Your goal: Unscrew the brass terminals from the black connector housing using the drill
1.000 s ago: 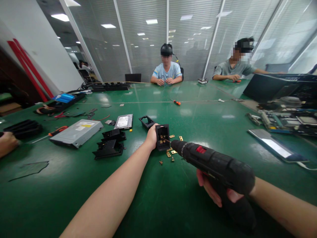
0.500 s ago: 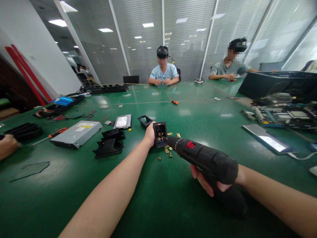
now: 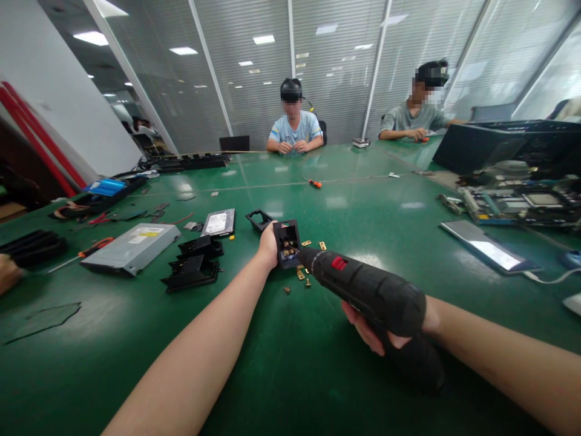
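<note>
Found the left hand [image 3: 269, 247] wrapped round the side of a black box [image 3: 285, 233], fingers mostly hidden, hollow side of the box turned toward the camera. Found the right hand [image 3: 365, 330] curled firmly about the handle of a power drill [image 3: 367, 284]; cannot tell how far the trigger is pressed. Noted the nose [image 3: 307, 259] of the drill right at the box's right edge, touching or just beside; cannot tell which.

Compared with one second ago: noted the thin bit, then visible between nose and box, now lost from sight. Judged to mean closer working of drill on the brass screws [image 3: 289, 246] inside the box; unable to confirm contact. Recorded no clear change in the two loose screws [image 3: 287, 290] on the near side, nor in the brass plates [image 3: 322, 245] lying about the nose, some partly covered.

Located a black frame [image 3: 261, 226] just beyond the left hand; contact unclear. Located farther left two black brackets [image 3: 193, 274], a hard drive [image 3: 218, 223] and a silver disc drive [image 3: 131, 248], all on the green table [image 3: 281, 375].
</note>
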Demonstrator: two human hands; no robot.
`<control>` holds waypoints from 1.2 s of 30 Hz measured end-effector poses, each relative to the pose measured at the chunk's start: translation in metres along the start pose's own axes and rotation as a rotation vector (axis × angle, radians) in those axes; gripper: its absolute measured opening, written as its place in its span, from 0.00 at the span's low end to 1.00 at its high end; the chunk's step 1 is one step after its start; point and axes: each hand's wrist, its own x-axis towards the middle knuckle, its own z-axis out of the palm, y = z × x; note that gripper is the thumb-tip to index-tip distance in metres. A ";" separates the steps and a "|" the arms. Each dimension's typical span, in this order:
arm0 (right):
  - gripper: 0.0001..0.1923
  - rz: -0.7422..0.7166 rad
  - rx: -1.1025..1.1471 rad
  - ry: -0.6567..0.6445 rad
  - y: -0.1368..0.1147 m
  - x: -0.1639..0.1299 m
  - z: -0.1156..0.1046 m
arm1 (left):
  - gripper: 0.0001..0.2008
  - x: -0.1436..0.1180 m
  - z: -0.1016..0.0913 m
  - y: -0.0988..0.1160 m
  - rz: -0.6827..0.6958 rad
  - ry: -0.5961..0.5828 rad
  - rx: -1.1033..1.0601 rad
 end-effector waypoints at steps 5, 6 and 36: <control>0.38 -0.022 0.056 0.038 -0.009 0.003 0.003 | 0.12 -0.002 0.000 0.003 -0.001 0.004 0.031; 0.39 -0.023 0.065 0.041 -0.012 0.003 0.004 | 0.12 -0.001 0.000 0.003 -0.001 0.004 0.041; 0.40 -0.114 -0.801 0.742 -0.081 0.001 0.086 | 0.10 0.001 -0.005 0.001 -0.007 0.023 0.000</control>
